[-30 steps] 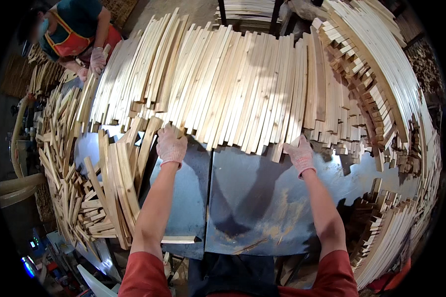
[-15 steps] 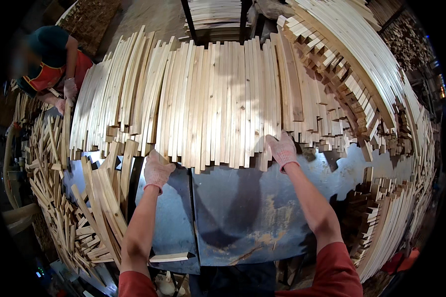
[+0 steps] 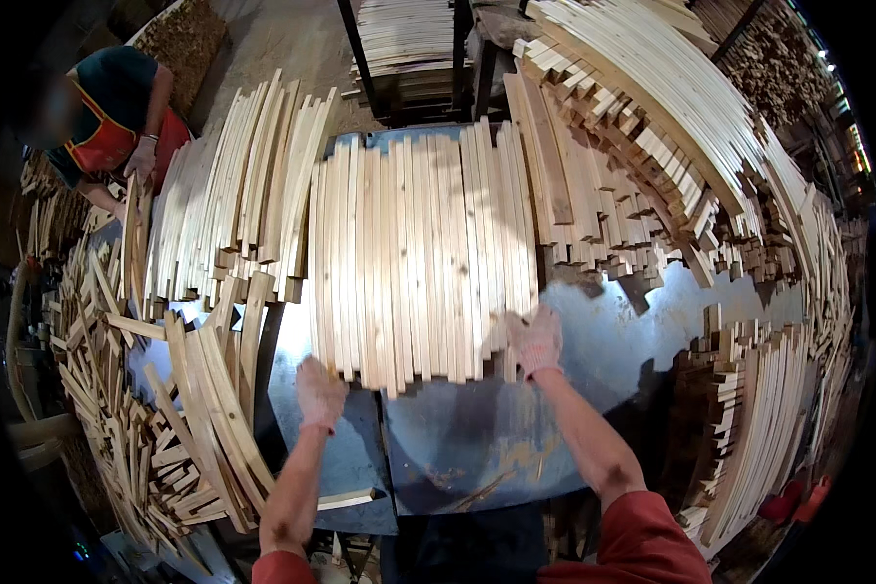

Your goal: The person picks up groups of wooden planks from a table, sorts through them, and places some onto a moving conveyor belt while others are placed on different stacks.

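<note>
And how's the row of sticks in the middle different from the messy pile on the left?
The row lies neatly side by side; the pile criss-crosses every which way. The row looks pale and brightly lit; the pile looks browner and dimmer. Both are wooden.

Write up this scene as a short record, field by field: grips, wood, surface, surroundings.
Left grip: gloved, at the near left corner of the strip row
Right grip: gloved, at the row's near right corner
Wood: pale strips side by side, near ends uneven
Surface: bluish table
Left side: jumbled wood pieces
Right side: stacked strips
Upper left: co-worker in a red apron
</note>
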The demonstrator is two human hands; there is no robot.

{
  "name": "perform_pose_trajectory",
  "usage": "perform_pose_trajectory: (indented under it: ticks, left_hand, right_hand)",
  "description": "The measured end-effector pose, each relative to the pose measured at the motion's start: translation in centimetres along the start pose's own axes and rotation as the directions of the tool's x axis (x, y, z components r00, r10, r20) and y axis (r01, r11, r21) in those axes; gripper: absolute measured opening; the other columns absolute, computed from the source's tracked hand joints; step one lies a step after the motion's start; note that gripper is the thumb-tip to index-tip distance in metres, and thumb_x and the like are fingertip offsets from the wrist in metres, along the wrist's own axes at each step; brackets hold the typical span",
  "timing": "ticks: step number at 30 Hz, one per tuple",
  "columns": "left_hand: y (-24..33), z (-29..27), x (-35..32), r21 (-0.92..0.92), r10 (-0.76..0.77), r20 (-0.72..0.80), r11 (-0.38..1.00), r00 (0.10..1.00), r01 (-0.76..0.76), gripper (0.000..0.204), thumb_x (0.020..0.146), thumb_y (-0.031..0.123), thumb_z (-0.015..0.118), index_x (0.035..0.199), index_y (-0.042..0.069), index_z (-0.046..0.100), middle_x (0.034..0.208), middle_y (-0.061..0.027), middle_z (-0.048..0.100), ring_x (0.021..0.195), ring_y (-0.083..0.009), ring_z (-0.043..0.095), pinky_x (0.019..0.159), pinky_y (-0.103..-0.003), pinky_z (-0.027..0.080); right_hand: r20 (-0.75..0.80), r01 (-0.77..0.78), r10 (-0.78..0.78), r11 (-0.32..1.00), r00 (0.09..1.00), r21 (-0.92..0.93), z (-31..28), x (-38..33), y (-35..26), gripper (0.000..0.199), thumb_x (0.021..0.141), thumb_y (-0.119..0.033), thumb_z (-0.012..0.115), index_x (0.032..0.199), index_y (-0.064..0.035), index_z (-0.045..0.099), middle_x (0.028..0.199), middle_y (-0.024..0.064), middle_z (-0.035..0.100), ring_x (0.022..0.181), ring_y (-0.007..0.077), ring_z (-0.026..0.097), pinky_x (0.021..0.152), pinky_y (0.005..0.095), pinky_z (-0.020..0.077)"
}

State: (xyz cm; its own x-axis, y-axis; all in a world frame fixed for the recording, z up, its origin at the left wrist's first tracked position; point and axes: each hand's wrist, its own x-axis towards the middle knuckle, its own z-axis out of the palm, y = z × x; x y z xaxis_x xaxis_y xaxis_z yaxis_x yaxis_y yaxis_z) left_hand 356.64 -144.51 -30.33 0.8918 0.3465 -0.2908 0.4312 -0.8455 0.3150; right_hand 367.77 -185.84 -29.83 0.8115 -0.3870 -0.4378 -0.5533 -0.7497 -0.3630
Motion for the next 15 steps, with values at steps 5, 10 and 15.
perform_pose_trajectory:
  ticks: [5,10,15]
  left_hand:
    - [-4.8,1.5,-13.4,-0.014,-0.031,-0.047,0.999,0.998,0.03,0.05,0.073,0.015,0.082,0.113,-0.002,0.056,0.111,-0.0242,0.061,0.11,-0.0462,0.061,0.094,-0.053,0.052]
    - [-8.2,1.4,-21.5,-0.05,-0.093,0.043,0.994,0.995,0.096,0.068,0.073,0.02,0.087,0.128,-0.003,0.054,0.116,-0.0241,0.062,0.112,-0.0458,0.061,0.098,-0.054,0.051]
    - [-8.0,-4.1,-19.1,0.066,-0.091,0.407,0.995,0.909,0.07,0.088,0.076,0.047,0.09,0.141,-0.002,0.058,0.136,-0.0272,0.059,0.127,-0.0446,0.058,0.111,-0.054,0.048]
  right_hand:
    - [-0.096,0.009,-0.01,1.0,0.995,-0.008,3.0,-10.7,8.4,0.074,0.087,-0.053,0.076,0.131,0.0055,0.063,0.134,0.0282,0.064,0.13,0.0417,0.059,0.111,0.0489,0.0485]
    - [0.086,0.028,-0.035,0.996,0.996,0.087,2.3,-17.6,13.5,0.067,0.089,-0.046,0.077,0.129,0.0063,0.065,0.13,0.0283,0.066,0.127,0.0441,0.06,0.109,0.0479,0.0496]
    - [0.06,0.359,-0.361,0.932,0.931,0.048,0.2,-13.7,16.1,0.052,0.096,-0.033,0.072,0.129,0.0075,0.065,0.134,0.0299,0.063,0.123,0.0462,0.061,0.107,0.0479,0.0509]
